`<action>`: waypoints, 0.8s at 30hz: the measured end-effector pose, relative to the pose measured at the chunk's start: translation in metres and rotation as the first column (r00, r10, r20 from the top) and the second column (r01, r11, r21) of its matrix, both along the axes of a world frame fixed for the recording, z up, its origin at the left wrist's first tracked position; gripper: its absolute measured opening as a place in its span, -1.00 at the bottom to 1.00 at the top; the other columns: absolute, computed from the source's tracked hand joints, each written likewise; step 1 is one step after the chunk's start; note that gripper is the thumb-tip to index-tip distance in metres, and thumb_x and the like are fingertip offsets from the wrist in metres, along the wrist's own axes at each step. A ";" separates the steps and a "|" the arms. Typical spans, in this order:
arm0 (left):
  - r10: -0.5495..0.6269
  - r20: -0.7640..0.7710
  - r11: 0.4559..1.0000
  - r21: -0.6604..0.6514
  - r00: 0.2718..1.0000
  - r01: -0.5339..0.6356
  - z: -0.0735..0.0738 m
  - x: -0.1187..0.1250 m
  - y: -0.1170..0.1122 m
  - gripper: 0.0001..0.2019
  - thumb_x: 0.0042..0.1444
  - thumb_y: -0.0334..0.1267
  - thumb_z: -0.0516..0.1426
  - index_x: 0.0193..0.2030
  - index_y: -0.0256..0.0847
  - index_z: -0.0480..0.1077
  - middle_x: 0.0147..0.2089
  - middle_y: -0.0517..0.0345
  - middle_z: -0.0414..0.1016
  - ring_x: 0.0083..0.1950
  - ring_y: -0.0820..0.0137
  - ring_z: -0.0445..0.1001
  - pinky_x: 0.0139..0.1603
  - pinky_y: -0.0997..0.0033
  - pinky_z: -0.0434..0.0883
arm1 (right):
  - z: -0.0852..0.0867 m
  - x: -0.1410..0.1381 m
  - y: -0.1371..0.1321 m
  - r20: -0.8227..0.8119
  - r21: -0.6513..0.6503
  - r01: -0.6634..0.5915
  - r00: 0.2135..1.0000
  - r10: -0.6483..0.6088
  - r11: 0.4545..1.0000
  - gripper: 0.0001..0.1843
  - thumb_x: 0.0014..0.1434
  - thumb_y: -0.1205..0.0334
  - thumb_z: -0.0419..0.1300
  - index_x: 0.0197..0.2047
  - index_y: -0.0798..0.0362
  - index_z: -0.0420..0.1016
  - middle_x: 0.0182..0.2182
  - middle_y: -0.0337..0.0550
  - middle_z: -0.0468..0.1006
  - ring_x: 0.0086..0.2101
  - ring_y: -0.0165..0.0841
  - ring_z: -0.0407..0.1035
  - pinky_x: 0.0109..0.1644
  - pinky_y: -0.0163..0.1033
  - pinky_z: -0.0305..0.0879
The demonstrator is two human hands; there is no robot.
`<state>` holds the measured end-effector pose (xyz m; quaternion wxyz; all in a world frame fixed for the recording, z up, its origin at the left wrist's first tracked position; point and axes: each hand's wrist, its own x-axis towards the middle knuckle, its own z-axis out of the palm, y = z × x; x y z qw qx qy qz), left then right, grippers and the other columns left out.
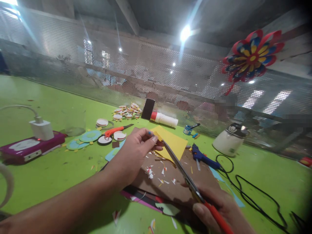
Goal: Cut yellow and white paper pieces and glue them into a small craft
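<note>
My left hand [136,151] is closed in a pinch on a small piece of yellow paper [158,135], mostly covered by the fingers. In my right hand [212,204] are long metal scissors [180,168] with orange-red handles, their tips touching or right beside the yellow piece. The blades look nearly together. Behind the fingers, a larger yellow sheet [174,143] lies on a brown board [156,178]. Small white, red and yellow paper scraps [150,172] are scattered over the board.
A blue glue gun [202,157] with a black cord lies to the right, near a white jug [229,139]. On the left sit a purple power strip [34,148], blue paper discs [90,136] and orange scissors [118,130]. Small paper pieces [126,112] are heaped by the mesh barrier.
</note>
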<state>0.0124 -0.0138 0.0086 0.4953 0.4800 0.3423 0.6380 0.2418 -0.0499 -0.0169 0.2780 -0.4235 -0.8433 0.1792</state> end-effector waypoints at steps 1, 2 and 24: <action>-0.005 -0.001 1.000 0.003 1.000 0.005 0.000 0.000 0.000 -0.89 0.08 -0.28 0.17 -0.32 -0.27 0.36 -0.34 0.15 0.48 -0.28 0.42 0.48 -0.14 0.36 0.38 | 0.000 0.000 0.000 0.011 -0.003 0.001 1.000 -0.001 1.000 -0.56 0.19 -0.10 0.06 -0.12 0.02 0.59 -0.51 -0.18 0.55 -0.49 -0.34 0.40 -0.47 -0.36 0.30; -0.007 -0.002 1.000 0.005 1.000 0.007 0.000 0.000 0.000 -0.89 0.08 -0.28 0.17 -0.32 -0.27 0.36 -0.34 0.15 0.47 -0.28 0.41 0.48 -0.13 0.35 0.38 | 0.000 0.000 0.000 0.023 -0.005 0.003 1.000 -0.003 1.000 -0.56 0.19 -0.10 0.06 -0.14 0.02 0.59 -0.53 -0.19 0.54 -0.51 -0.34 0.39 -0.48 -0.36 0.29; -0.011 0.027 1.000 0.001 1.000 0.011 0.000 0.001 -0.002 -0.88 0.07 -0.26 0.20 -0.34 -0.26 0.37 -0.33 0.14 0.48 -0.27 0.40 0.48 -0.13 0.34 0.39 | 0.002 -0.001 -0.001 0.039 0.066 0.008 0.999 -0.011 0.998 -0.58 0.20 -0.09 0.05 -0.30 0.03 0.59 -0.62 -0.22 0.46 -0.56 -0.37 0.37 -0.54 -0.39 0.25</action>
